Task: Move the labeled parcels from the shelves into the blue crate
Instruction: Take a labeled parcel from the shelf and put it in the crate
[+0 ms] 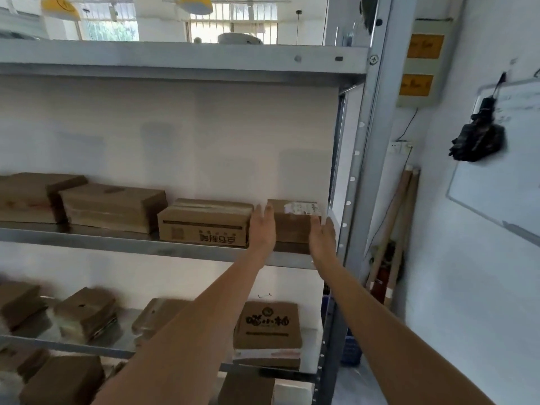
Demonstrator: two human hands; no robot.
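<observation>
A brown cardboard parcel [292, 226] with a white label on its top stands at the right end of the middle shelf [122, 244]. My left hand [263, 228] lies flat against its left side, fingers straight. My right hand [323, 236] is at its right side, fingers straight, touching or nearly touching the box. A sliver of the blue crate [349, 346] shows low down, right of the shelf post, mostly hidden by my right arm.
Other brown boxes [204, 222] sit to the left on the same shelf, one touching my left hand. More parcels [267, 325] lie on the lower shelves. The grey shelf post [355, 171] stands close right of the parcel. A whiteboard [496, 159] hangs on the right wall.
</observation>
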